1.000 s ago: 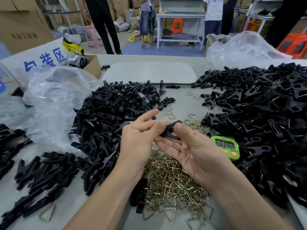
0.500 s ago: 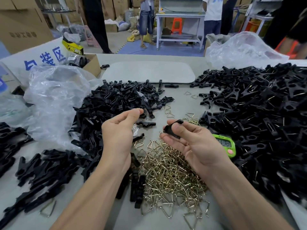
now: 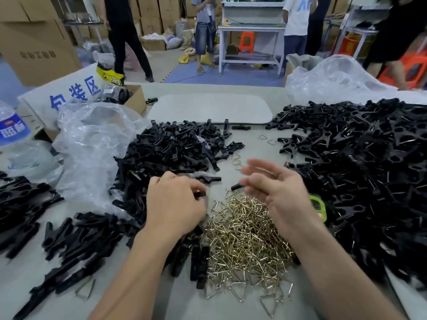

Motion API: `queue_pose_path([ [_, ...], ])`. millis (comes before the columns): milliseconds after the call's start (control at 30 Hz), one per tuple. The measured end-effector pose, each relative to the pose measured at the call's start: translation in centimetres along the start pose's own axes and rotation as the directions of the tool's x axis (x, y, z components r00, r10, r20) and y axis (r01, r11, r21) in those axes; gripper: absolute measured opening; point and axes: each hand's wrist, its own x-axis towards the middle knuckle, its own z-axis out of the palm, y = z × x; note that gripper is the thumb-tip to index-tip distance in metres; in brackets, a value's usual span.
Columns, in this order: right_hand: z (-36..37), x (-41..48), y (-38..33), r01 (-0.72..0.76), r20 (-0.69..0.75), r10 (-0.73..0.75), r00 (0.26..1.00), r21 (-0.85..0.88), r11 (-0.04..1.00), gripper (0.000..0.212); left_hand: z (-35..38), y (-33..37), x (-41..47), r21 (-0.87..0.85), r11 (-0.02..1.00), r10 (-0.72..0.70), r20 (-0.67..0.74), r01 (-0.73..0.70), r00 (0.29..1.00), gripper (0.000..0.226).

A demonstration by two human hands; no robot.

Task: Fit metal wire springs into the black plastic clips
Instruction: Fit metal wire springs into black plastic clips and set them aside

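Left hand (image 3: 175,204) curled on clip (image 3: 200,194); right hand (image 3: 277,192) blurred, grip unclear. Risk: clip slips into springs (image 3: 245,239), tangling wires.

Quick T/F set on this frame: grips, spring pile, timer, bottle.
1. The wire spring pile lies loose on the table, not in a bag or box. True.
2. The green timer sits left of the left grip. False: it is by the right grip, at the edge of the right-hand clip heap.
3. The left grip's fingers are curled, with a black clip at their tips. True.
4. The water bottle stands at the table's right edge. False: it is at the far left, beside the clear plastic bag.
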Motion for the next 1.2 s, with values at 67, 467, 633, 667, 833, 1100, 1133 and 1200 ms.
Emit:
queue_pose_path([
  [67, 1.9, 0.4, 0.7, 0.124, 0.052, -0.113, 0.992, -0.380, 0.917, 0.030, 0.2, -0.3, 0.0, 0.026, 1.000, -0.007, 0.014, 0.006, 1.000, 0.020],
  [467, 6.6, 4.8, 3.4, 0.209, 0.198, -0.102, 0.975, -0.972, 0.111, 0.004, -0.6, -0.6, 0.6, -0.744, 0.641, -0.254, 0.027, 0.189, 0.967, 0.033],
  [633, 5.6, 1.8, 0.6, 0.067, -0.056, -0.161, 0.985, -0.746, 0.663, 0.022, -1.5, 0.2, 0.5, -0.903, 0.329, -0.277, 0.186, 0.275, 0.943, 0.027],
  [667, 5.4, 1.0, 0.1, 0.049, -0.080, -0.134, 0.988, -0.660, 0.750, 0.031, -1.7, 0.4, 0.3, -0.912, 0.296, -0.243, 0.217, 0.286, 0.945, 0.027],
  [833, 4.9, -1.7, -1.2, 0.090, 0.017, -0.098, 0.995, -0.577, 0.812, 0.039, -2.3, 2.8, -1.2, -0.938, 0.188, -0.135, 0.269, 0.291, 0.954, 0.030],
  [1100, 3.5, -3.0, -1.9, 0.109, 0.010, -0.126, 0.992, -0.565, 0.818, 0.041, -3.1, 4.5, -2.4, -0.952, 0.162, -0.096, 0.247, 0.260, 0.964, 0.032],
  [1133, 3.2, -3.0, -2.0, 0.119, 0.027, -0.126, 0.992, -0.576, 0.809, 0.042, -3.1, 4.7, -2.5, -0.948, 0.183, -0.096, 0.246, 0.260, 0.965, 0.033],
  [1200, 2.8, -3.1, -2.3, 0.126, 0.063, -0.110, 0.992, -0.608, 0.784, 0.049, -3.0, 4.8, -2.8, -0.936, 0.241, -0.111, 0.238, 0.258, 0.965, 0.036],
])
